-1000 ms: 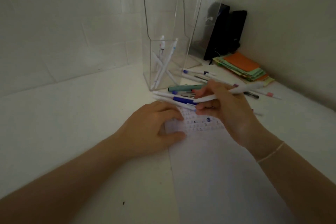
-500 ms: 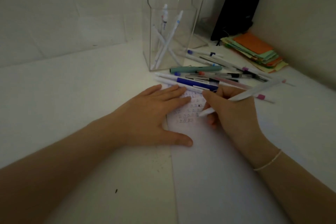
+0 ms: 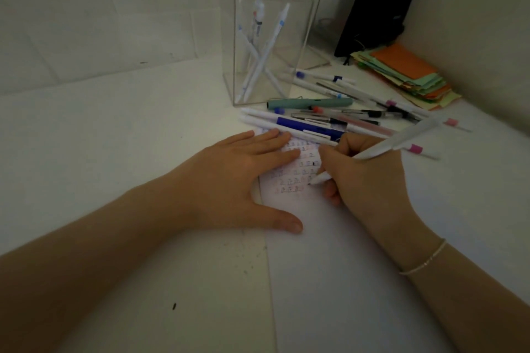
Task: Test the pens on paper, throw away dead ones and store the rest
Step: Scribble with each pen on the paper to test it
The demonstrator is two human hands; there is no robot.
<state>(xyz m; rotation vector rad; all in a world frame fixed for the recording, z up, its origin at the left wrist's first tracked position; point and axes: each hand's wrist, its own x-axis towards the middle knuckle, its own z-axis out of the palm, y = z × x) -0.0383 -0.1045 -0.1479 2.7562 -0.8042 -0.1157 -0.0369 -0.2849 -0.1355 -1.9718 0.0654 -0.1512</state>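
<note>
A white sheet of paper (image 3: 338, 252) lies on the table, its top left corner covered with rows of small ink marks. My left hand (image 3: 243, 180) rests flat on that corner, fingers straight. My right hand (image 3: 367, 178) grips a white pen (image 3: 401, 142) in a writing hold, its tip touching the paper just right of the lowest marks. Behind the paper lies a pile of loose pens (image 3: 329, 117), among them a teal one and a blue-and-white one. A clear plastic box (image 3: 269, 46) behind the pile holds several white pens standing at a slant.
A stack of orange, green and yellow papers (image 3: 410, 74) lies at the back right by the wall. A black object (image 3: 375, 6) stands in the corner behind the clear box. A tiled wall closes the back left, and a plain wall runs along the right.
My right hand has brought the white pen down from above the pile to the paper. The view has moved closer and lower. My left hand still lies on the sheet.
</note>
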